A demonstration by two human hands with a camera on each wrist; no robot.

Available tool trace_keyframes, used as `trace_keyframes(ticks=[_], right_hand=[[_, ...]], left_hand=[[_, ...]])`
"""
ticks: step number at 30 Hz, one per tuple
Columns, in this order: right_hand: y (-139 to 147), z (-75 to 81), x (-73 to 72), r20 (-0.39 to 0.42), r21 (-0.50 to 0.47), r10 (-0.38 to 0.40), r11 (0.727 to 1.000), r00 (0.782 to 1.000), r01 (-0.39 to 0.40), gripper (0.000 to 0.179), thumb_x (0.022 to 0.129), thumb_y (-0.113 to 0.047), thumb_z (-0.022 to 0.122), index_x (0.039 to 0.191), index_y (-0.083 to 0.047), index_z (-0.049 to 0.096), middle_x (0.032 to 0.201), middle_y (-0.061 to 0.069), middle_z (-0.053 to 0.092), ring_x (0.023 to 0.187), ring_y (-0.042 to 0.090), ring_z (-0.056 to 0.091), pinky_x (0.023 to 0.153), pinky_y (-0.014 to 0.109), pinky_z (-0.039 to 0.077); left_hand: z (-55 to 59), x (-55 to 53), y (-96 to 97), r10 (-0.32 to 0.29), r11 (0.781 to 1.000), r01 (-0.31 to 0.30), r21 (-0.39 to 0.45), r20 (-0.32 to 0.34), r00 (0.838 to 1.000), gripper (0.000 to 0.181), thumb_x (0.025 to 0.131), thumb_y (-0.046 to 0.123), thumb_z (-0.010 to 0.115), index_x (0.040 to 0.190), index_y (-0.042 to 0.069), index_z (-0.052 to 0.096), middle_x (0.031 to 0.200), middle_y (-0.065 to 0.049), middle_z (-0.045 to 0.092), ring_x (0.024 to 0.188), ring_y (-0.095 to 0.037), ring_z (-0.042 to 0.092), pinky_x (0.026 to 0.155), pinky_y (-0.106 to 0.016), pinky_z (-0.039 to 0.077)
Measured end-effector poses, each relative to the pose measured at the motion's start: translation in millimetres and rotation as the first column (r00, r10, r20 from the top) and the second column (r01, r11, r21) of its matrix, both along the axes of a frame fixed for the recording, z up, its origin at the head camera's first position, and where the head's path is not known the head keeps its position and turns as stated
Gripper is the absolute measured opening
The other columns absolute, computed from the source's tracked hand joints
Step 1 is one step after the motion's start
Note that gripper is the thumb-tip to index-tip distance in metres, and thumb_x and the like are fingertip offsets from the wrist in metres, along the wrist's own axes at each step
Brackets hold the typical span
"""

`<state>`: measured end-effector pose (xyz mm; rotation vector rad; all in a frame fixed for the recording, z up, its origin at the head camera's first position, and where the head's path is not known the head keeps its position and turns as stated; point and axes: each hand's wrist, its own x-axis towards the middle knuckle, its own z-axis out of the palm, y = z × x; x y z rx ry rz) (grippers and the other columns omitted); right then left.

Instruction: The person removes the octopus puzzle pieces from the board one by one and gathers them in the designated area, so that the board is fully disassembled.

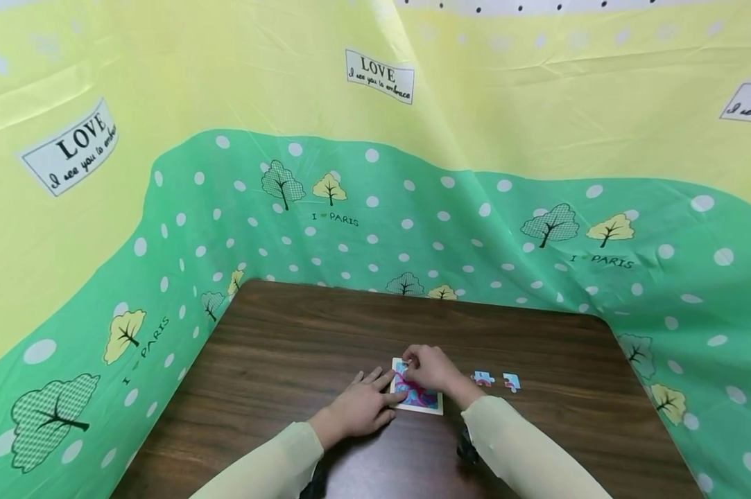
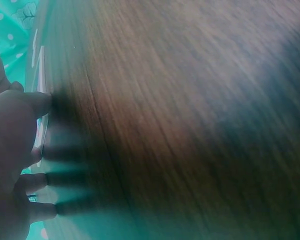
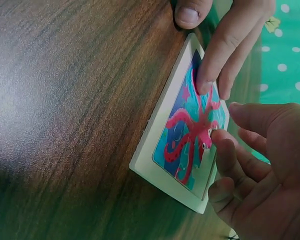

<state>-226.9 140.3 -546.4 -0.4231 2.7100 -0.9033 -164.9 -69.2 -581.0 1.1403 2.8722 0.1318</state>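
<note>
A small jigsaw puzzle (image 1: 417, 396) with a pale frame lies on the table. In the right wrist view its picture shows a pink octopus (image 3: 195, 131) on blue. My left hand (image 1: 361, 404) rests at its left side with fingers spread, the index finger reaching onto the picture and the thumb near the front corner. My right hand (image 1: 433, 369) is over the far part of the puzzle. Its fingers (image 3: 224, 155) are bent and one fingertip touches the picture by the octopus's eye. I cannot tell whether thumb and fingers pinch a piece there.
Two loose puzzle pieces, one (image 1: 483, 378) nearer and one (image 1: 511, 381) farther out, lie on the dark wooden table (image 1: 325, 326) right of the puzzle. Yellow and green printed fabric (image 1: 363, 222) hangs along the table's back and sides.
</note>
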Motion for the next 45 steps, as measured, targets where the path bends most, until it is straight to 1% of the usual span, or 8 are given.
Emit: trace_keyframes(ticks=[7, 13, 17, 20, 25, 36, 42, 45], right_hand=[[-4.1, 0.1, 2.7, 0.066, -0.063, -0.087, 0.994, 0.994, 0.091, 0.037, 0.089, -0.012, 0.076, 0.123, -0.002, 0.066, 0.086, 0.002, 0.067, 0.072, 0.016, 0.061, 0.063, 0.031, 0.051], [-5.2, -4.1, 2.5, 0.077, -0.086, -0.165, 0.981, 0.983, 0.171, 0.038, 0.085, -0.014, 0.078, 0.119, 0.000, 0.069, 0.088, 0.004, 0.068, 0.077, 0.017, 0.061, 0.068, 0.033, 0.052], [-5.1, -4.7, 1.8, 0.078, -0.074, -0.191, 0.978, 0.979, 0.196, 0.034, 0.085, -0.015, 0.080, 0.115, -0.001, 0.073, 0.091, 0.004, 0.071, 0.081, 0.016, 0.062, 0.072, 0.035, 0.054], [-5.4, -3.0, 1.1, 0.081, -0.066, -0.202, 0.976, 0.976, 0.207, 0.028, 0.086, -0.016, 0.080, 0.110, -0.003, 0.075, 0.089, 0.002, 0.071, 0.080, 0.015, 0.062, 0.070, 0.032, 0.053], [-6.1, -1.8, -0.4, 0.082, -0.067, -0.203, 0.976, 0.976, 0.209, 0.020, 0.087, -0.016, 0.079, 0.103, -0.005, 0.077, 0.083, 0.000, 0.069, 0.075, 0.014, 0.060, 0.064, 0.028, 0.049], [-5.8, -2.2, 0.3, 0.092, -0.101, -0.188, 0.975, 0.978, 0.197, 0.016, 0.089, -0.013, 0.077, 0.103, -0.005, 0.073, 0.084, 0.002, 0.067, 0.072, 0.015, 0.060, 0.062, 0.029, 0.050], [-4.6, -2.6, -1.4, 0.082, -0.136, -0.178, 0.973, 0.981, 0.188, 0.012, 0.090, -0.008, 0.074, 0.101, -0.004, 0.072, 0.079, 0.002, 0.068, 0.067, 0.014, 0.061, 0.059, 0.030, 0.050], [-2.0, -4.8, -3.3, 0.105, -0.177, -0.167, 0.967, 0.980, 0.183, 0.011, 0.090, -0.008, 0.073, 0.100, -0.004, 0.072, 0.078, 0.003, 0.070, 0.066, 0.016, 0.063, 0.057, 0.030, 0.051]], left_hand=[[-2.1, 0.3, -0.3, 0.004, 1.000, -0.004, -0.006, 0.004, 1.000, 0.045, 0.106, 0.048, 0.050, 0.151, 0.043, 0.050, 0.164, -0.010, 0.038, 0.147, -0.039, 0.042, 0.108, -0.063, 0.045], [-4.2, -0.1, 0.3, 0.002, 1.000, -0.002, -0.010, 0.006, 1.000, 0.045, 0.106, 0.047, 0.051, 0.150, 0.042, 0.051, 0.165, -0.010, 0.037, 0.146, -0.040, 0.043, 0.107, -0.064, 0.045], [-3.2, -0.5, 2.0, 0.001, 1.000, -0.001, -0.009, 0.017, 1.000, 0.046, 0.106, 0.046, 0.051, 0.151, 0.042, 0.050, 0.165, -0.010, 0.037, 0.147, -0.040, 0.042, 0.108, -0.064, 0.045], [-2.1, -0.2, 2.8, 0.001, 1.000, -0.001, -0.007, 0.015, 1.000, 0.046, 0.106, 0.045, 0.051, 0.152, 0.042, 0.049, 0.165, -0.011, 0.037, 0.147, -0.040, 0.041, 0.108, -0.064, 0.045], [-0.6, 0.6, 2.9, 0.004, 1.000, -0.004, -0.005, 0.012, 1.000, 0.046, 0.105, 0.045, 0.052, 0.152, 0.041, 0.050, 0.164, -0.011, 0.038, 0.147, -0.040, 0.041, 0.108, -0.064, 0.044], [1.5, -0.1, 2.1, 0.004, 1.000, -0.004, -0.002, 0.011, 1.000, 0.046, 0.106, 0.044, 0.052, 0.151, 0.040, 0.051, 0.164, -0.011, 0.039, 0.146, -0.040, 0.043, 0.107, -0.064, 0.045], [2.5, -1.4, 2.2, 0.011, 1.000, -0.011, -0.019, 0.015, 1.000, 0.046, 0.105, 0.045, 0.052, 0.151, 0.041, 0.050, 0.164, -0.010, 0.038, 0.147, -0.038, 0.042, 0.108, -0.063, 0.045], [0.8, -1.8, 1.8, 0.011, 1.000, -0.011, -0.021, 0.016, 1.000, 0.046, 0.105, 0.046, 0.052, 0.151, 0.042, 0.050, 0.164, -0.010, 0.038, 0.147, -0.039, 0.042, 0.108, -0.064, 0.045]])
